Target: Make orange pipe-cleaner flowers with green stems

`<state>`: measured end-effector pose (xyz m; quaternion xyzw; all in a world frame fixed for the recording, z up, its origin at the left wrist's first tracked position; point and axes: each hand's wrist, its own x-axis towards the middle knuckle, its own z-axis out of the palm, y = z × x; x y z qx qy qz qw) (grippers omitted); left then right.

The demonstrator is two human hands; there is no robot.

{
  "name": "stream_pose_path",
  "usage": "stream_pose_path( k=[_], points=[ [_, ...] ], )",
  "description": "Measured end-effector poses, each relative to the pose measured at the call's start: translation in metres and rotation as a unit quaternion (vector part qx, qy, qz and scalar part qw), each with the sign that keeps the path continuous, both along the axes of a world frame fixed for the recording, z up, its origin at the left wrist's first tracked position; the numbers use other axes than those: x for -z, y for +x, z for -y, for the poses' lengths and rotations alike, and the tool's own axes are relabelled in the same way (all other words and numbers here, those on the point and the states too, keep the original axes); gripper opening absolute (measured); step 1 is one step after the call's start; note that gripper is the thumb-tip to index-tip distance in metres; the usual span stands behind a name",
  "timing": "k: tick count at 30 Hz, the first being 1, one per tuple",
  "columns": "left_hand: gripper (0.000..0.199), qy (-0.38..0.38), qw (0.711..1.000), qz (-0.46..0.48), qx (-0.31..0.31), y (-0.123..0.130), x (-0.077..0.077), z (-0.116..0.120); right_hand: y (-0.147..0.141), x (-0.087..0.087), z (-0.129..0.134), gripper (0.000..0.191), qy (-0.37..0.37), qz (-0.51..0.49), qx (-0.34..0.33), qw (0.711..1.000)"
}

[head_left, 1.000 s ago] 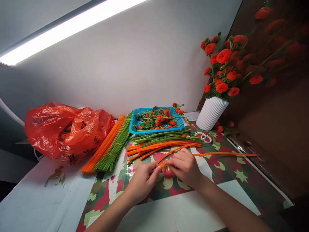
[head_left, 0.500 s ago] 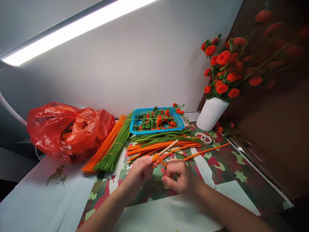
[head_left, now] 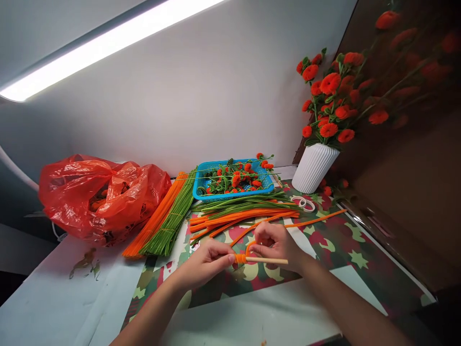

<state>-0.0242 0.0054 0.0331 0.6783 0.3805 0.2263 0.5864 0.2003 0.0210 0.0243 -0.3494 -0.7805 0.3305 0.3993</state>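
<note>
My left hand [head_left: 212, 262] pinches one end of a thin wooden stick [head_left: 268, 260], where an orange pipe cleaner [head_left: 240, 258] is coiled round it in several turns. The bare part of the stick points right, below my right hand [head_left: 275, 242]. Between thumb and fingers my right hand grips the loose length of the same pipe cleaner, which bends up in a loop from the coil. Loose orange pipe cleaners [head_left: 245, 215] and green pipe cleaners [head_left: 234, 204] lie on the table just beyond both hands.
Behind them stands a blue basket [head_left: 234, 196] holding small orange flowers. To the left are bundled pipe cleaners [head_left: 169, 226] and a red plastic bag [head_left: 104, 202]. Rolls of white tape [head_left: 307, 205] lie near a white vase [head_left: 315, 168] of orange flowers. White paper [head_left: 252, 315] covers the near edge.
The stick has swung from slanting up and away to lying nearly level, pointing right. My right hand has moved up and slightly right, and the pipe cleaner now loops upward.
</note>
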Motion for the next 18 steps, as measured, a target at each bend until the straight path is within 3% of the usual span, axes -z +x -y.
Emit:
stream_pose_path(
  k=[3,5,13,18],
  points=[
    [0.042,0.021,0.998,-0.049,0.016,-0.0006,-0.0006,-0.0007,0.0043,-0.0020,-0.0054,0.017,0.193,0.084,-0.006,0.978],
    [0.041,0.052,0.996,-0.072,0.010,-0.0001,-0.0011,-0.0005,0.0071,-0.0041,-0.0078,0.019,0.259,0.110,-0.004,0.960],
    [0.038,0.111,0.985,-0.130,0.015,0.0014,-0.0052,-0.0006,0.0109,-0.0064,-0.0080,0.027,0.319,0.163,0.002,0.934],
    [0.040,0.138,0.977,-0.123,-0.106,0.0090,0.0000,0.0004,0.0015,0.0014,-0.0035,0.023,0.310,0.134,0.062,0.939]
  ],
)
